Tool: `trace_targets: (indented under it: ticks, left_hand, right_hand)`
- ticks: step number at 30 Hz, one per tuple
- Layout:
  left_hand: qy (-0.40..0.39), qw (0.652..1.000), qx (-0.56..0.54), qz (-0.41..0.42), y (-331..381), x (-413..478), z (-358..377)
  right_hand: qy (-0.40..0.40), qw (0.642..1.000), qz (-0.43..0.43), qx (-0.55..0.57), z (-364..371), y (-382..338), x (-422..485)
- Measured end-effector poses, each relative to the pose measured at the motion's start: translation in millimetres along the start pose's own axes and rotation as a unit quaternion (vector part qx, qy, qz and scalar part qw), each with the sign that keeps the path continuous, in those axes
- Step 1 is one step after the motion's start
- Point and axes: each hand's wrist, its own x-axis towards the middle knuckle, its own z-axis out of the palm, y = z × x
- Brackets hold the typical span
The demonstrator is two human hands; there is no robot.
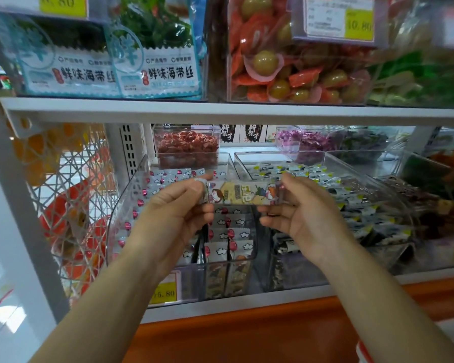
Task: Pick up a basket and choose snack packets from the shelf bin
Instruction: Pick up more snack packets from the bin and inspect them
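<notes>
Head view shows me both hands raised in front of the lower shelf (220,111), with one snack packet (243,195) stretched flat between them, just above the clear shelf bin (127,203) of small packets. I judge it is held level and face-up so the printed front can be read before I choose it. My left hand (173,208) pinches the packet's left end between thumb and forefinger. My right hand (309,216) pinches the right end the same way, its other fingers (270,221) loosely curled beneath and touching nothing. The bin below holds more packets in rows, with a yellow price tag (165,289) at its front. I cannot make out the basket with any confidence.
</notes>
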Motion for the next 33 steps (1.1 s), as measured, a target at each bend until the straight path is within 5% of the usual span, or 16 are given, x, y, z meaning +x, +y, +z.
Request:
trace_targets:
  ticks: [9, 16, 22, 33]
  left_hand:
    - [-0.001, 0.978, 0.193, 0.08, 1.5, -3.3, 1.1]
    - [-0.042, 0.966, 0.237, 0.094, 4.7, -6.4, -0.1]
    - [-0.052, 0.931, 0.345, 0.107, 5.7, -9.4, 3.9]
    - [-0.045, 0.923, 0.375, 0.069, 20.7, -6.8, 1.1]
  right_hand:
    - [-0.063, 0.982, -0.115, -0.138, 1.8, 5.2, -0.6]
    - [-0.01, 0.972, -0.131, -0.195, 1.9, 3.7, -2.9]
    - [0.05, 0.914, -0.223, -0.334, 0.6, 4.3, -2.4]
    - [-0.039, 0.9, -0.243, -0.361, 0.5, 1.0, -4.0]
